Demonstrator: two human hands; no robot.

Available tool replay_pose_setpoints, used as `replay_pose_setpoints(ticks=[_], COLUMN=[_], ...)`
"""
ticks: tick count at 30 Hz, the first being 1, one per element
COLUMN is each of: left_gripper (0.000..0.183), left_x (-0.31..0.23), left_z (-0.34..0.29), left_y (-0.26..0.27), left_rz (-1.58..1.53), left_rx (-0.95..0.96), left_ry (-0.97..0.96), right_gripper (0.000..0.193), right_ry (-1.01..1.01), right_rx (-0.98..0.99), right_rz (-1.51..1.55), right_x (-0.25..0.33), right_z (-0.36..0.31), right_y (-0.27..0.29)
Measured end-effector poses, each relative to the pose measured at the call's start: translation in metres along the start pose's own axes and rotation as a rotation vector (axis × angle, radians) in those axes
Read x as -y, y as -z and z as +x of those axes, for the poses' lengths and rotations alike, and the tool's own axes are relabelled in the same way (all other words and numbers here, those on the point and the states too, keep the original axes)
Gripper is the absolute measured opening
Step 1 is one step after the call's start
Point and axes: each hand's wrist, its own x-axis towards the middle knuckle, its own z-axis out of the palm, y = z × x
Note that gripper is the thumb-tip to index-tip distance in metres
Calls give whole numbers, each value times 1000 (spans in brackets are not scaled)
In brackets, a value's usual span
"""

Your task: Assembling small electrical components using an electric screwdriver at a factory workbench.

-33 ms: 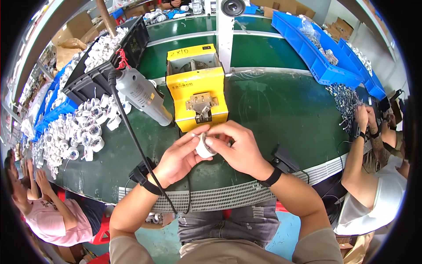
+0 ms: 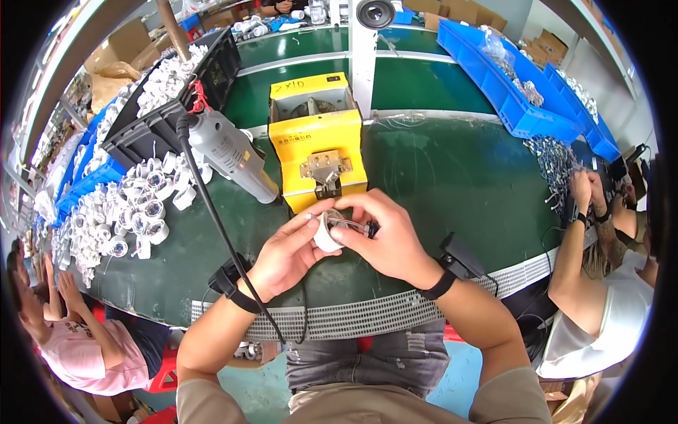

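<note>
Just in front of the yellow machine (image 2: 317, 138), my left hand (image 2: 286, 256) pinches a small white round plastic housing (image 2: 324, 237) by its rim. Its open side is turned toward my right hand (image 2: 387, 237). Thin wires (image 2: 349, 224) run from the housing's mouth into the right fingers, ending by a small dark part (image 2: 372, 229) at the index finger. My right thumb and fingers are closed on these wires, close to the housing. Where the wires end inside the housing is hidden. A metal fixture (image 2: 325, 169) sits on the machine's front, beyond my fingertips.
A grey electric screwdriver (image 2: 229, 155) hangs left of the machine, its black cable crossing my left forearm. White housings (image 2: 145, 212) are heaped at left beside a black crate (image 2: 152, 138). Blue bins (image 2: 540, 127) and piled leads (image 2: 554, 166) lie right. Co-workers sit on both sides.
The wires and the small dark part now show between the housing and my right fingers, where they were mostly hidden before. My right fingers have shifted slightly; the left hand stays in place.
</note>
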Motion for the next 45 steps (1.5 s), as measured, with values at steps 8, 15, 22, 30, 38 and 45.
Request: replay_pose_setpoints(ticks=[8, 15, 22, 30, 38, 45], left_gripper=[46, 50, 52, 52, 57, 45], left_x=[-5, 1, 2, 2, 12, 8], left_z=[0, 1, 0, -4, -4, -3], left_y=[10, 1, 1, -4, -4, -6], left_rz=[-53, 10, 79, 12, -3, 464], left_rx=[-5, 54, 124, 116, 230, -70], left_ry=[-151, -215, -144, -150, -137, -55], right_gripper=[20, 18, 16, 33, 34, 13], right_ry=[166, -173, -246, 212, -82, -43], right_rx=[141, 190, 99, -5, 155, 57], right_rz=[-55, 487, 588, -48, 213, 17], right_x=[2, -8, -4, -14, -14, -12], right_z=[5, -5, -6, -3, -4, -3], right_y=[26, 0, -1, -1, 5, -2])
